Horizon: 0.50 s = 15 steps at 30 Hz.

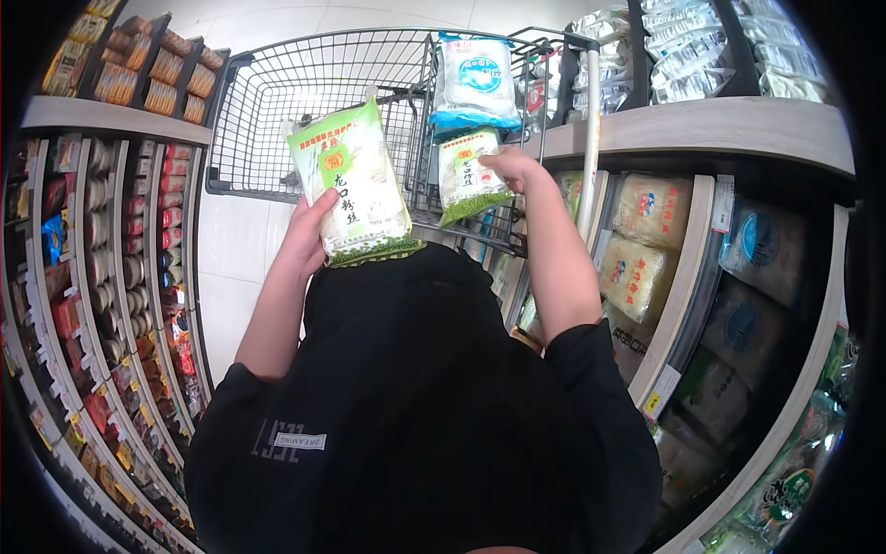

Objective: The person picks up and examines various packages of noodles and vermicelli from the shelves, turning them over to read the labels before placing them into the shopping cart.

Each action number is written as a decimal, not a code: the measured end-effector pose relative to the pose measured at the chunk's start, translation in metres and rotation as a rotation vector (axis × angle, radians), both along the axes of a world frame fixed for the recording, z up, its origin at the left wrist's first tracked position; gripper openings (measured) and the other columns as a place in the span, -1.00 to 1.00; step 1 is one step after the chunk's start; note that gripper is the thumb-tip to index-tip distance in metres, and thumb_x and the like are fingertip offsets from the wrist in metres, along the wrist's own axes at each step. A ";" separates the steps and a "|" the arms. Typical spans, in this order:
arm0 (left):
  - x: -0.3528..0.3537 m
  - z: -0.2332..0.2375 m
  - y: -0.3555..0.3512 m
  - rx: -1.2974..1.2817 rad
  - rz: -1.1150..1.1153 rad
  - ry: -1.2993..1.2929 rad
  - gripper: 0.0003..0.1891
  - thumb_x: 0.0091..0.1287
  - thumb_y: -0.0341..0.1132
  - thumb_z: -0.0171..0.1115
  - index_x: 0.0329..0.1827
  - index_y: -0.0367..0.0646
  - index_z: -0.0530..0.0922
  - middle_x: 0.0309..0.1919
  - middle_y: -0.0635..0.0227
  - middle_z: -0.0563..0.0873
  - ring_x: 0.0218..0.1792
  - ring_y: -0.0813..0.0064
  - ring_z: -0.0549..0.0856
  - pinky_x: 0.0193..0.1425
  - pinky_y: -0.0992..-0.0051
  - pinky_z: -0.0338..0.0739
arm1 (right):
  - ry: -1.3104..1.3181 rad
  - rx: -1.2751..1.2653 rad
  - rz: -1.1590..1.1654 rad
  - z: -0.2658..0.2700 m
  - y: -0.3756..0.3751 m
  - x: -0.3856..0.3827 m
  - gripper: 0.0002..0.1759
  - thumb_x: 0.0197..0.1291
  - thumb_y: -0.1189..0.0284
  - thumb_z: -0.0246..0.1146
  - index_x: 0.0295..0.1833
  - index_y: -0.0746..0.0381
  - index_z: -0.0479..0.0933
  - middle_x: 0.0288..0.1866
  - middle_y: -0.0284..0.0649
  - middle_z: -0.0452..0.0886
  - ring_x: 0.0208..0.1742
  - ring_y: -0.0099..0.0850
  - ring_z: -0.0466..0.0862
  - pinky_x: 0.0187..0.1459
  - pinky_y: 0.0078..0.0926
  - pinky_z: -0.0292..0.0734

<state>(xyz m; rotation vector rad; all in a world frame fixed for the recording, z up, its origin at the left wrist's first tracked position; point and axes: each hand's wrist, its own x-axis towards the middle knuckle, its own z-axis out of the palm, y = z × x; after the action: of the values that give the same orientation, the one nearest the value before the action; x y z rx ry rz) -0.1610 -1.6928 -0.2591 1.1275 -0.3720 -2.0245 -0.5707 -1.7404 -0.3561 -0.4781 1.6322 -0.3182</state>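
My left hand (305,231) is closed on the lower left edge of a large green-and-white bag of vermicelli (369,189), thumb on its front. The bag is tilted and faces me. My right hand (512,169) pinches the right side of a smaller green bag of vermicelli (460,189), which is at the near end of the shopping cart (277,78). Just beyond it, a blue-and-white bag (475,78) lies in the cart's raised wire section, close to the smaller bag's top edge.
The cart's handle bar (591,138) is to the right. Along the left runs a shelf of packets (138,268). Another shelf on the right holds bags of noodles (646,208), with silver packets (688,51) on top. Pale floor tiles (235,240) show below the cart.
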 end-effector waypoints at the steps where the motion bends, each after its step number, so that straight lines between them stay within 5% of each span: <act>1: 0.001 -0.002 0.000 0.004 -0.006 0.005 -0.36 0.54 -0.31 0.32 0.58 -0.27 0.24 0.35 0.09 0.62 0.32 0.25 0.67 0.36 0.23 0.66 | 0.023 -0.007 -0.010 0.000 0.000 0.000 -0.56 0.46 0.47 0.30 0.31 0.53 0.51 0.11 0.06 0.76 -0.02 -0.17 0.85 -0.09 -0.12 0.83; 9: 0.002 -0.008 0.002 0.003 -0.021 0.018 -0.36 0.54 -0.32 0.32 0.58 -0.26 0.24 0.35 0.10 0.62 0.31 0.26 0.67 0.36 0.25 0.65 | 0.013 -0.066 -0.340 0.002 0.015 0.027 -0.59 0.44 0.55 0.28 0.31 0.55 0.52 0.11 0.12 0.75 0.03 -0.10 0.83 -0.08 -0.16 0.80; 15: 0.001 -0.011 0.003 0.013 -0.028 0.004 -0.38 0.53 -0.32 0.32 0.56 -0.30 0.27 0.34 0.08 0.62 0.30 0.28 0.68 0.36 0.27 0.65 | 0.283 -0.138 -0.152 -0.014 0.027 0.037 -0.43 0.46 0.52 0.26 0.45 0.46 0.23 0.28 0.16 0.62 0.13 -0.13 0.77 0.01 -0.13 0.77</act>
<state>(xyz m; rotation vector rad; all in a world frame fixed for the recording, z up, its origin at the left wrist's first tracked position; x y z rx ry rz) -0.1599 -1.6902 -0.2702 1.1323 -0.3753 -2.0561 -0.5340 -1.7131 -0.3698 -0.5222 1.9358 -0.4965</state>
